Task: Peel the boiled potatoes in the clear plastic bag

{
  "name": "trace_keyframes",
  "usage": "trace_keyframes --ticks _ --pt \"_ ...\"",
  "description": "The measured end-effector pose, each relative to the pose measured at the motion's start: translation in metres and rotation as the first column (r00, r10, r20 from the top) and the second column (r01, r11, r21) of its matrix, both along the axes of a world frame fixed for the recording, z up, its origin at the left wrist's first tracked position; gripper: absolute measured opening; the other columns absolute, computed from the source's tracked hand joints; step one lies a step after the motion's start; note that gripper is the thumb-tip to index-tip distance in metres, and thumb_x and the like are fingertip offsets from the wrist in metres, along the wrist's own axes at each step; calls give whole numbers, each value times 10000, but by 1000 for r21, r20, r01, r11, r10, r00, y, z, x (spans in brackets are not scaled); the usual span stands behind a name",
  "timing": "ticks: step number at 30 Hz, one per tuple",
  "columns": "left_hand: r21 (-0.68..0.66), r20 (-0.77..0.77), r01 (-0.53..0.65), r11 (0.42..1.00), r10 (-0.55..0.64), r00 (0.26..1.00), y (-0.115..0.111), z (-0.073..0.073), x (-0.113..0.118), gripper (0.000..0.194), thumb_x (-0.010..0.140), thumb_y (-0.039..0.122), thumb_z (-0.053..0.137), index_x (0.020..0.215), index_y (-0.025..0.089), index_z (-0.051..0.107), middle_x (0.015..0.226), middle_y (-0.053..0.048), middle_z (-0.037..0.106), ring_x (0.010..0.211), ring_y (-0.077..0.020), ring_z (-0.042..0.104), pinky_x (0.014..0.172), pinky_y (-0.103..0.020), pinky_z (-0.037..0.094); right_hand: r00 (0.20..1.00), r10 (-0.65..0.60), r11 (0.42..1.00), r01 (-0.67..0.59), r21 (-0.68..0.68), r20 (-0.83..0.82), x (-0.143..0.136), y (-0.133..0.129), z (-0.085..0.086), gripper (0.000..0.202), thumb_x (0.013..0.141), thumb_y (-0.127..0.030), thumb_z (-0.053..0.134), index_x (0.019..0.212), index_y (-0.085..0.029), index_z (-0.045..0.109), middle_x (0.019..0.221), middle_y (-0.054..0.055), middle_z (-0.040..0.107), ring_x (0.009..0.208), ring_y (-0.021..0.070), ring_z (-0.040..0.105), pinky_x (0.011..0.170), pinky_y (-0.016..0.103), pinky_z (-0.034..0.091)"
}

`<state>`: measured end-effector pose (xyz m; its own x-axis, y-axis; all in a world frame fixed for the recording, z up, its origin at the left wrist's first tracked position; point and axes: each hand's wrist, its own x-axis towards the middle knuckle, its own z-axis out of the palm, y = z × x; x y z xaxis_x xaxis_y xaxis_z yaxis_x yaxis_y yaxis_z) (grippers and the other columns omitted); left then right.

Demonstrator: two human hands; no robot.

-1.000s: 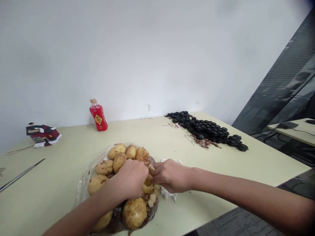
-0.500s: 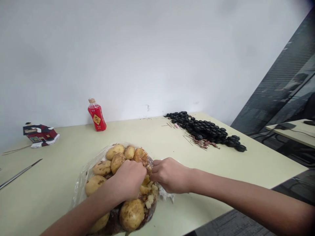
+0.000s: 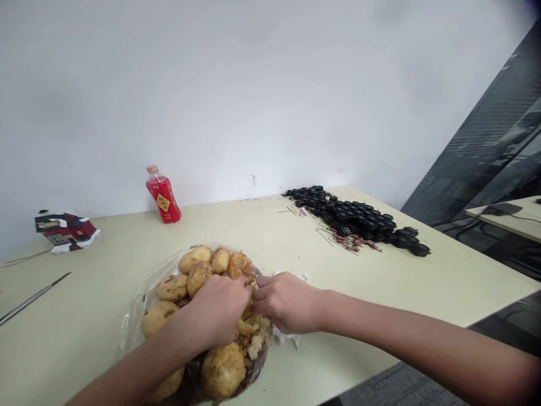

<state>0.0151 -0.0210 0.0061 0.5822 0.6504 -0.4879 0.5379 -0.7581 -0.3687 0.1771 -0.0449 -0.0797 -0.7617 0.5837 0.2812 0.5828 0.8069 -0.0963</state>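
Observation:
A clear plastic bag (image 3: pixel 134 307) lies spread on the table, with several yellow potatoes (image 3: pixel 223 371) with brown patches on it. Crumbly pale potato bits (image 3: pixel 255 345) and brown peelings gather along its right side. My left hand (image 3: pixel 224 309) is over the middle of the bag, fingers curled in and mostly hidden behind the knuckles. From the right, my right hand (image 3: pixel 287 303) meets it with fingers pinched together at the bag's right side. What lies between the fingertips of either hand is hidden. Crumpled white tissue (image 3: pixel 288 339) sticks out beneath my right hand.
A red drink bottle (image 3: pixel 164 198) stands near the wall. Left of it are a small model house (image 3: pixel 70 232) and a thin metal tool (image 3: pixel 34 299). A heap of black round plastic parts (image 3: pixel 359 220), with thin wires, lies at the back right.
Both hands stay close together over the bag; my right hand has moved slightly left, its fingertips nearer my left hand. The view has shifted slightly.

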Motion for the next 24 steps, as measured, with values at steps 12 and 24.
trace_keyframes --ticks 12,24 --pt "21 4 -29 999 29 1000 0 -3 -2 455 709 223 801 1146 142 701 1156 -168 699 994 -367 696 903 -479 556 998 -30 998 27 59 55 2 -3 1 118 939 -124 594 900 -136 705 893 52 698 876 199 549 576 330 304" --pt "47 -8 -1 999 1 1000 -2 -1 -1 413 718 225 790 1113 132 714 1142 -170 707 981 -366 707 885 -476 569 993 -60 998 57 40 100 2 -12 12 121 933 -115 597 902 -130 713 895 56 703 854 203 556 579 331 324"
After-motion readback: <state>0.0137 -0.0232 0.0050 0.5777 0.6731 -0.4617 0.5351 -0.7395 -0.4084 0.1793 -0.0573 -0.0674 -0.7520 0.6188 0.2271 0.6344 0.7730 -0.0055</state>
